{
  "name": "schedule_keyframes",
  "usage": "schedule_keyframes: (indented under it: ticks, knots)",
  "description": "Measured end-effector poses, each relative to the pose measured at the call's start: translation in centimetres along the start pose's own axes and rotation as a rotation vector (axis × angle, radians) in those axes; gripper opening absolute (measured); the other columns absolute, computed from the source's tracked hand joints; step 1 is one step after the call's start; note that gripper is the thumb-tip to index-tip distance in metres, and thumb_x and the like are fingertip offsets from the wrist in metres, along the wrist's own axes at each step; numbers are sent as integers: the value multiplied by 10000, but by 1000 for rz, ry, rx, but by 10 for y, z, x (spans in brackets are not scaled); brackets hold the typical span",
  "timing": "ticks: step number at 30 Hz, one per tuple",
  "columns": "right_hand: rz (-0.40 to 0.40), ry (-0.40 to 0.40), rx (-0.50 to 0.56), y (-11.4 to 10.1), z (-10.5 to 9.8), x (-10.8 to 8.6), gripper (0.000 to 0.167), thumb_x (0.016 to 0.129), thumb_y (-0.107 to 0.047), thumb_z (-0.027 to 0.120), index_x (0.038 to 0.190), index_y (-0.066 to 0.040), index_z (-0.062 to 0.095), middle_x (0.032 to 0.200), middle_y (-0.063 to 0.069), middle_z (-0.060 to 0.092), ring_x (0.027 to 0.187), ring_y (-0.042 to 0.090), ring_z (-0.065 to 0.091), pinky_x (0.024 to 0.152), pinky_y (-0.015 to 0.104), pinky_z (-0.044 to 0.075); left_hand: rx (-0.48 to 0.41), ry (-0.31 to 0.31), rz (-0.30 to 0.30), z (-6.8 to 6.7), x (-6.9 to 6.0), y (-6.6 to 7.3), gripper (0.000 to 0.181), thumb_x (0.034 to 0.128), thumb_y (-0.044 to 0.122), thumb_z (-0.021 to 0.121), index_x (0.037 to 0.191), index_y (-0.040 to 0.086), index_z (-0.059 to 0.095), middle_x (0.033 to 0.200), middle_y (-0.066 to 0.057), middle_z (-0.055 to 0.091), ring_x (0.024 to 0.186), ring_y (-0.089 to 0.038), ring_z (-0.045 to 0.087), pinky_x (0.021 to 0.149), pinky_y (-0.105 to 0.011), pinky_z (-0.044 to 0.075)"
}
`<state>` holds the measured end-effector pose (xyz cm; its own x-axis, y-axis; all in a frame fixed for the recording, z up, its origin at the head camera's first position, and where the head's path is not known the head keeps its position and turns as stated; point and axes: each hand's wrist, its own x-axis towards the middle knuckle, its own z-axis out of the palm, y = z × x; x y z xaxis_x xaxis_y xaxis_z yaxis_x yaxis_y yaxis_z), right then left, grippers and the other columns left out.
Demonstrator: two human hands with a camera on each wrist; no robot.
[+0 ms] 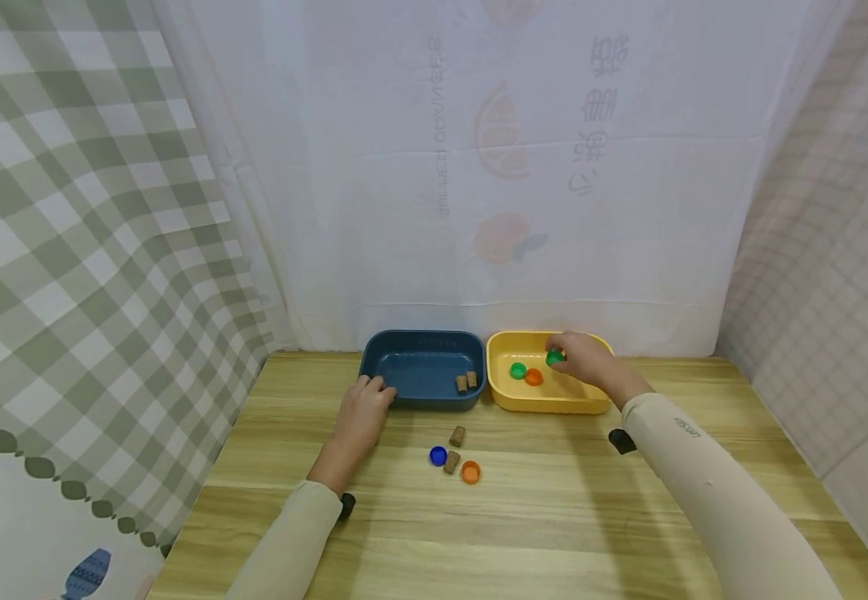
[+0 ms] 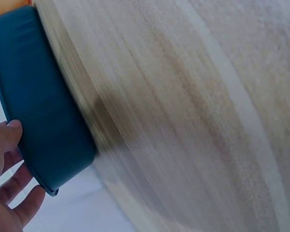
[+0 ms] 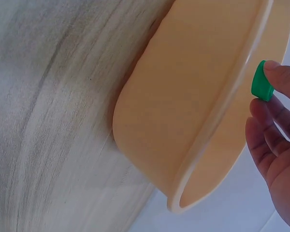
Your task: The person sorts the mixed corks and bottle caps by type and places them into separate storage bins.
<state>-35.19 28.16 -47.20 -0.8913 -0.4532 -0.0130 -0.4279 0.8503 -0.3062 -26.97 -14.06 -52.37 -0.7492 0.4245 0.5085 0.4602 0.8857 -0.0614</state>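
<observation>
Over the right part of the yellow tray [image 1: 546,404], the right hand [image 1: 590,358] reaches in from the near right, its pale sleeve [image 1: 711,483] slanting across the table [image 1: 539,525]. Thumb and forefinger are nearly together, pinching a small green cap [image 1: 555,357]; the other fingers are loosely bent. To the left, the left hand [image 1: 357,412] grips the near left corner of the blue tray [image 1: 411,375], thumb against the outer side at the rim and fingers parted around the corner.

The trays sit side by side along the far edge of the table, just before a hanging white cloth [image 1: 374,208]. The held cap is within the yellow rim, with tray floor showing between it and the second green cap [image 1: 518,371], which lies to its left just beside an orange cap [image 1: 534,377]. On the near side, a strip of wood separates the trays from two loose corks, a blue cap [image 1: 438,456] and another orange cap [image 1: 471,472].

The pinched cap is bright green, shallow and round; two brown corks [image 1: 471,379] stand at the blue tray's right end.
</observation>
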Motion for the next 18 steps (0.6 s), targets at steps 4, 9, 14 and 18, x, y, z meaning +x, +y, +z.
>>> schedule_keyframes:
  ticks: [4,9,14,18]
  knots:
    - [-9,5,-7,1,0,0,309,935,-59,742,1207,62,661,1107,208,688,1015,371,658,881,495,571,3,-8,-3,0,0,0,59,921,98,761,929,123,814,831,-61,659,712,-233,532,599,-333,500]
    - [-2,-11,-20,0,-1,-1,334,923,-64,760,1219,52,659,1164,214,687,1092,402,648,943,525,551,5,-3,-3,1,1,0,63,909,80,774,919,129,811,824,-65,656,710,-234,528,601,-334,499]
    - [-1,-18,-23,-2,-2,-3,328,932,-83,756,1221,41,662,1178,211,693,1102,401,653,946,526,551,15,-9,-3,1,1,0,83,897,66,781,922,140,810,822,-58,651,710,-227,525,609,-325,502]
    - [-22,-7,-38,-3,-3,-5,314,927,-91,763,1203,28,671,1169,198,697,1089,392,659,931,519,557,-5,-6,3,3,0,0,68,912,77,768,927,128,810,818,-64,646,705,-232,521,602,-331,499]
